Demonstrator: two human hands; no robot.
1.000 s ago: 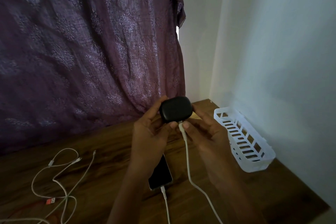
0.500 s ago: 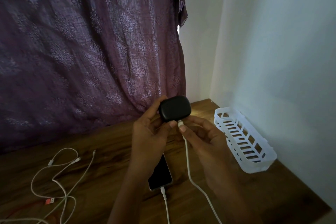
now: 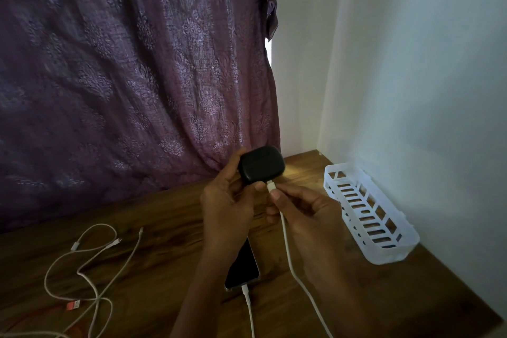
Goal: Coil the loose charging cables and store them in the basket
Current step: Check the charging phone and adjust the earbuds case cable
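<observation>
While a white cable [image 3: 288, 250] hangs from a black case [image 3: 260, 163] held above a wooden tabletop [image 3: 170, 228], a person's right hand [image 3: 304, 208] pinches the cable's plug [image 3: 271, 186] between thumb and forefinger. The grip is clamped on the plug just below the case's lower edge, where the plug appears to be seated. The left hand [image 3: 230, 200] has its grip wrapped round the case. In this head view, the only one, the plug's long axis points down and toward the person, away from the case. The pull that frees it would likely run along that line, with the left hand bracing. From the plug the cable drops between the wrists and runs off the bottom edge.

The basket [image 3: 367, 214], white and slotted, lies on the tabletop against the wall [image 3: 411, 63]. It is to the right of the right hand and apart from it, its long side running away from the person. The right hand is the nearer of the two.

By count there are two hands, one case, one basket and one phone [image 3: 242, 266]. The phone lies under the left wrist with a second white cable [image 3: 248, 302] plugged into its near end. At far left sits a tangle of loose cables [image 3: 90, 263], at least two of them white, beside one red plug [image 3: 72, 305]; the exact number cannot be told. A purple curtain [image 3: 137, 77] hangs behind.
</observation>
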